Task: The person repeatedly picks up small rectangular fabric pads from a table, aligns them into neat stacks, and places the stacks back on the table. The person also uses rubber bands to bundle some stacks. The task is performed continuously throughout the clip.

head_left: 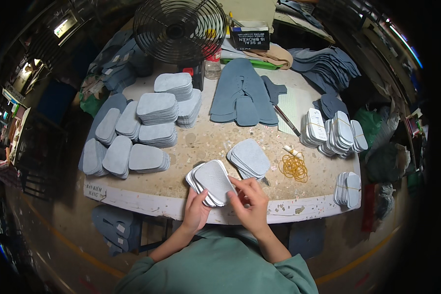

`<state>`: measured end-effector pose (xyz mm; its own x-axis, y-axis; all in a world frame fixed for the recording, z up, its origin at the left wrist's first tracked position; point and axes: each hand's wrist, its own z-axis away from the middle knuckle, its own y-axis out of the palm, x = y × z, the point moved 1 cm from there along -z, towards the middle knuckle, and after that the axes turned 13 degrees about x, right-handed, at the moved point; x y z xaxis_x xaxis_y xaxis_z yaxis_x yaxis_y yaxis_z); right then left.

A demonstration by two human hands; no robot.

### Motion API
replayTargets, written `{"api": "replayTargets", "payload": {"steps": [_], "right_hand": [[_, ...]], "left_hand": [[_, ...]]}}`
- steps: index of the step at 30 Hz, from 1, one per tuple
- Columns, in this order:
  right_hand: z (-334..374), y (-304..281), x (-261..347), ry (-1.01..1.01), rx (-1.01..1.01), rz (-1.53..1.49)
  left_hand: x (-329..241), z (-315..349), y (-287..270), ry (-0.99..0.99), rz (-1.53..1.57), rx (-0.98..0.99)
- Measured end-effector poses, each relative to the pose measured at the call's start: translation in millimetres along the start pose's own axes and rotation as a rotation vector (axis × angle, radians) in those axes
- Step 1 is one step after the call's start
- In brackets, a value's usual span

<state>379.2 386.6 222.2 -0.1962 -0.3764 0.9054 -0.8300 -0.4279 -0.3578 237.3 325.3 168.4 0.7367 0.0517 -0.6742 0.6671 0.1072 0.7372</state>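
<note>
Near the table's front edge my left hand (196,211) is closed around a fanned stack of white, rounded shoe tongue pieces (213,181), gripping it from below and the left side. The fingers of my right hand (250,202) close on the right edge of the same stack, at its top pieces. Just beyond the stack, a small loose pile of pale grey tongue pieces (250,158) lies on the table. To its right are a tangle of yellow rubber bands (294,169) and a small white tube (292,152).
Several grey stacks of pieces (157,109) fill the table's left side. Banded bundles (339,132) stand at the right, with another bundle (347,190) nearer. Blue-grey shoe upper parts (242,93), a pen (287,120), a bottle (212,66) and a black fan (179,32) are farther back.
</note>
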Motion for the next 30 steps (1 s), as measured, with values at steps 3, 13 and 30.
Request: {"api": "replayTargets", "payload": {"steps": [3, 13, 30], "right_hand": [[-6, -16, -5, -0.126, -0.206, 0.167], [3, -5, -20, 0.103, 0.082, 0.034], [-14, -25, -23, -0.039, -0.152, 0.448]], "left_hand": [[0, 1, 1, 0.022, 0.066, -0.007], [0, -1, 2, -0.011, -0.059, 0.009], [-1, -1, 6, 0.033, -0.043, 0.022]]}}
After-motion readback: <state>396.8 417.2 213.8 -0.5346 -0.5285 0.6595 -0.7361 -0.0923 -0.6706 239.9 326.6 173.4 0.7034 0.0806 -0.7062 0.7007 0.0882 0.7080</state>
